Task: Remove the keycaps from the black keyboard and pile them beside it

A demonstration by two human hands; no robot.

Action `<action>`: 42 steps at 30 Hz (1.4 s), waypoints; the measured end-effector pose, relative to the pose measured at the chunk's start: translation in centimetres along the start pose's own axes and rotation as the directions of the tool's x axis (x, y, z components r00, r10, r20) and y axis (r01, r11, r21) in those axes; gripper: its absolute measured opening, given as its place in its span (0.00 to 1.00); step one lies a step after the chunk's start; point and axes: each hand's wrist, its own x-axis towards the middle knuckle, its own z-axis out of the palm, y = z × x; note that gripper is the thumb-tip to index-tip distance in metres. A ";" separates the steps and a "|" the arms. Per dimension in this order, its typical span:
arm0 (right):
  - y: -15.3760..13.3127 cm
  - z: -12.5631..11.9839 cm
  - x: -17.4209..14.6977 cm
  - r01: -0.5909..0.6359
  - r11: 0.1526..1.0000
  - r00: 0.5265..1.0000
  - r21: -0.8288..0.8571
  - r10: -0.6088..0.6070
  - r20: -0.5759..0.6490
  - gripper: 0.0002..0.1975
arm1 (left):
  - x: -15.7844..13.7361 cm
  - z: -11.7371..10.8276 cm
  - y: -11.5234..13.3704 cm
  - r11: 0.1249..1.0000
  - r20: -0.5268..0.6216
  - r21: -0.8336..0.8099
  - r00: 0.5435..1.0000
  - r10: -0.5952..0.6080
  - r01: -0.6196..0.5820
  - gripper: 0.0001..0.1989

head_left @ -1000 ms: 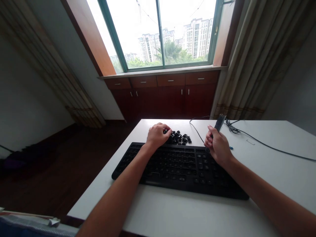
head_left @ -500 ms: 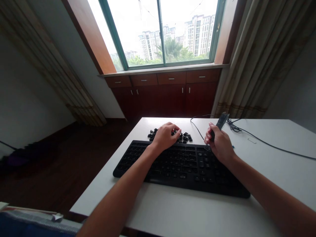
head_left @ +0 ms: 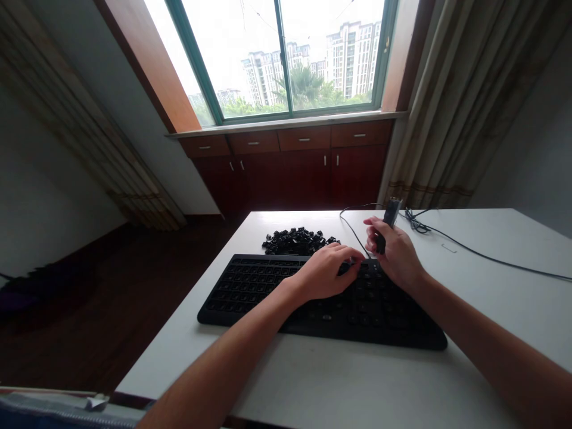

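The left hand (head_left: pixel 328 272) has moved rightward from the loose keycaps (head_left: pixel 295 241) behind the keyboard (head_left: pixel 328 319) to its far edge — fingertips close together, whether on a keycap I can't tell. The right hand (head_left: pixel 400 253) grips a dark object (head_left: pixel 392 213) over the keyboard's right end; keycap handling seems underway, calling for precise fingertip placement.

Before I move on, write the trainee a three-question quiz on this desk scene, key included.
1. Multiple choice: what does the right hand hold?
a) a white cup
b) a dark, narrow object
c) a red book

2. Fill in the missing word: the left hand is over the black keyboard, which rests on a ____ table.

3. True or false: the pile of small black pieces lies beyond the keyboard's far edge, on the side towards the window.

Key: 1. b; 2. white; 3. true.
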 end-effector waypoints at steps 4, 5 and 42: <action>-0.1 0.0 -0.2 0.012 1.000 1.000 -0.013 -0.011 0.014 0.12 | 0.0 0.2 0.2 0.999 0.028 -0.036 1.000 0.006 -0.005 0.12; -0.1 0.1 -0.2 0.026 1.000 1.000 -0.010 -0.026 0.011 0.12 | 0.0 0.3 0.2 0.999 0.031 -0.042 1.000 0.004 -0.002 0.12; 1.9 1.2 -1.0 0.082 0.992 0.986 -0.092 -0.094 -0.140 0.22 | 0.1 1.5 -0.2 0.977 -0.035 -0.208 0.997 -0.064 0.055 0.14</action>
